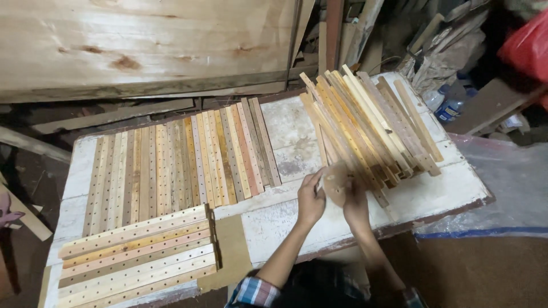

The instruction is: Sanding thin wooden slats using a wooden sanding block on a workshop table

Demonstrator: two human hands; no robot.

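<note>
Item: round wooden disc (pixel 337 181), which I am pinching between my left hand (pixel 311 199) and right hand (pixel 356 204), fingers closed on its edges, beside the stacked slats (pixel 368 125).

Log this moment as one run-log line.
left hand: on small round wooden piece | right hand: under same piece | heap of drilled slats: beside hands | flat rows of slats: on white table

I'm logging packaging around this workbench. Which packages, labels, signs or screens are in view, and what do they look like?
Plastic bottles: right of the table, clear, lying among the scrap wood.
Red plastic bag: top right corner, crumpled.
Clear plastic sheet: right of the table, blue-edged.
No labels, signs or screens show.
</note>
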